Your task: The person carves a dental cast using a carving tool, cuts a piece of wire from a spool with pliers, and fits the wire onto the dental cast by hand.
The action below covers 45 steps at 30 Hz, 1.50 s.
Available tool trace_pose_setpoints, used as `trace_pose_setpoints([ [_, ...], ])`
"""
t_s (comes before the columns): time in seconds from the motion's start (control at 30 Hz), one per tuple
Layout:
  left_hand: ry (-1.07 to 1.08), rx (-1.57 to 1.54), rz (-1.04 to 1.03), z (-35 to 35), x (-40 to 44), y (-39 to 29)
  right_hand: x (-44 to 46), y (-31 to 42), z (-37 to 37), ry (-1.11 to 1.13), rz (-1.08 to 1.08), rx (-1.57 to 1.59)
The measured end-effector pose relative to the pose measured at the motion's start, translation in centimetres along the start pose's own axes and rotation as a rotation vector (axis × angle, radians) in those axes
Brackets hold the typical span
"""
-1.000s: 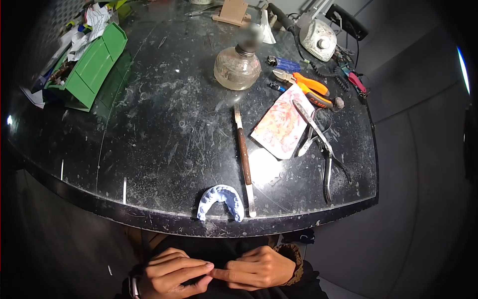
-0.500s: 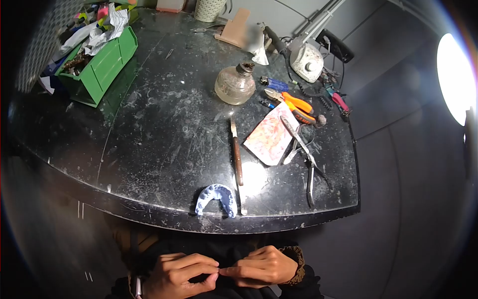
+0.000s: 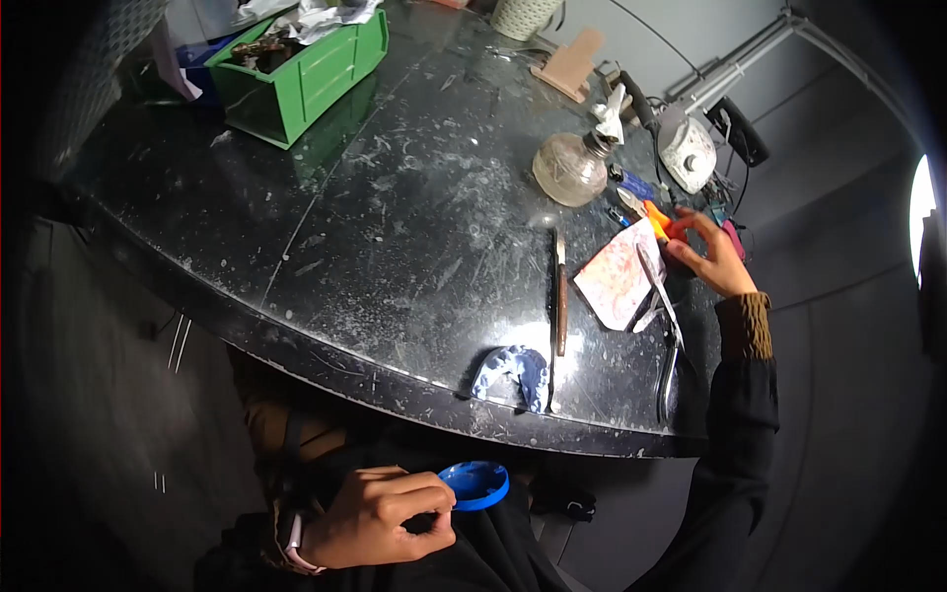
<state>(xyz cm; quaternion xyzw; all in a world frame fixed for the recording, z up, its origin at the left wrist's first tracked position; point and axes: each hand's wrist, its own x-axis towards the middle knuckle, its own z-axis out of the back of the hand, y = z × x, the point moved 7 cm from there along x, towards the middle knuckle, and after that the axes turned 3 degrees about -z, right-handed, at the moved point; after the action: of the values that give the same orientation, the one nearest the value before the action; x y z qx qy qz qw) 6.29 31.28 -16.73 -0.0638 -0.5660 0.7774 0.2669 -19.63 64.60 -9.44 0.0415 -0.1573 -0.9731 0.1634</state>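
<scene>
My left hand point(image 3: 390, 518) is closed in a pinch above my lap; what lies between its fingertips I cannot make out. Right beside those fingertips is a shallow round blue lid or cap point(image 3: 476, 487), and whether the hand touches it is unclear. My right hand point(image 3: 715, 255) reaches over the table's right side, thumb and fingers apart, beside the orange handles of the pliers point(image 3: 655, 219). Below it lie long metal pliers point(image 3: 668, 316) and a stained paper point(image 3: 619, 276). A bluish dental arch model point(image 3: 513, 375) rests at the table's front edge, near a wooden-handled spatula point(image 3: 562, 311).
A glass burner bottle point(image 3: 570, 170) stands toward the back, with a blue lighter point(image 3: 632, 183) beside it. At the back left is a green bin point(image 3: 330, 79) holding crumpled paper. A white device point(image 3: 689, 156) and cables sit at the back right.
My right hand has left my lap, where it met my left, and reached the orange-handled pliers. The blue lid now shows. The view has swung, shifting the table's contents rightward.
</scene>
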Motion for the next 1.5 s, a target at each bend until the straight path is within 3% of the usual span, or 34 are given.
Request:
trace_pose_setpoints([
  [0.03,0.012,-0.001,0.008,-0.1,-0.2,0.1,0.8,-1.3,-0.8,0.086,-0.114,0.152],
  [0.13,-0.089,-0.039,0.006,0.4,-0.8,0.7,1.5,-0.1,-0.6,0.198,0.059,0.016],
  [0.17,-0.108,-0.057,-0.008,0.5,-0.9,0.9,1.7,-0.2,-1.0,0.213,-0.017,0.040],
  [0.3,-0.035,-0.122,0.078,0.4,-0.5,1.8,0.9,1.6,-1.0,0.120,-0.041,-0.018],
  [0.33,-0.022,-0.116,0.093,0.3,-0.3,1.9,0.8,2.2,-0.7,0.021,0.111,-0.041],
  [0.47,-0.013,-0.105,0.089,-0.3,0.4,2.4,-1.5,1.7,2.6,-0.089,0.037,-0.173],
  [0.53,-0.027,-0.125,0.079,-0.5,0.7,2.5,-3.4,0.9,4.1,-0.128,-0.196,-0.061],
  [0.6,-0.043,-0.161,0.089,-0.7,1.1,2.6,-5.5,-0.1,5.7,-0.227,-0.166,0.074],
  [0.63,-0.053,-0.187,0.111,-0.9,1.1,2.7,-8.3,-4.5,6.5,-0.569,-0.241,0.430],
  [0.7,-0.087,-0.239,0.156,-1.1,1.1,3.2,-10.1,0.4,6.1,-0.438,-0.196,0.675],
  [0.73,-0.066,-0.243,0.178,-1.3,1.1,3.5,-11.8,3.3,5.2,-0.495,-0.166,0.812],
  [0.77,-0.048,-0.246,0.201,-1.4,1.1,3.8,-12.5,6.5,3.9,-0.358,-0.088,0.864],
  [0.8,-0.028,-0.248,0.227,-1.5,1.1,4.1,-14.8,7.2,2.7,-0.474,-0.177,1.013],
  [0.83,-0.046,-0.251,0.227,-1.5,1.1,4.2,-16.7,9.0,0.7,-0.375,-0.294,1.096],
  [0.9,-0.067,-0.248,0.218,-1.4,1.2,4.3,-20.6,11.1,-3.9,-0.168,-0.256,1.255],
  [0.97,-0.090,-0.255,0.199,-1.4,1.2,4.4,-25.1,12.3,-9.2,0.264,-0.172,1.193],
  [1.0,-0.101,-0.256,0.206,-1.5,1.2,4.5,-25.0,14.9,-10.5,0.196,-0.157,1.359],
  [1.03,-0.108,-0.259,0.212,-1.5,1.2,4.4,-24.6,16.6,-12.4,0.675,-0.179,1.145],
  [1.07,-0.114,-0.263,0.213,-1.5,1.2,4.4,-25.6,16.9,-14.5,0.551,-0.198,1.293],
  [1.1,-0.107,-0.256,0.210,-1.6,1.3,4.3,-26.1,17.2,-16.2,0.565,-0.177,1.270],
  [1.2,-0.142,-0.251,0.189,-2.0,1.5,4.4,-26.9,16.7,-20.3,0.488,-0.327,0.919],
  [1.27,-0.133,-0.241,0.169,-2.9,1.4,4.8,-27.2,16.6,-22.1,0.469,-0.339,0.949],
  [1.5,-0.040,-0.255,0.112,-6.5,1.2,5.3,-26.8,16.8,-23.2,0.336,-0.356,0.999],
])
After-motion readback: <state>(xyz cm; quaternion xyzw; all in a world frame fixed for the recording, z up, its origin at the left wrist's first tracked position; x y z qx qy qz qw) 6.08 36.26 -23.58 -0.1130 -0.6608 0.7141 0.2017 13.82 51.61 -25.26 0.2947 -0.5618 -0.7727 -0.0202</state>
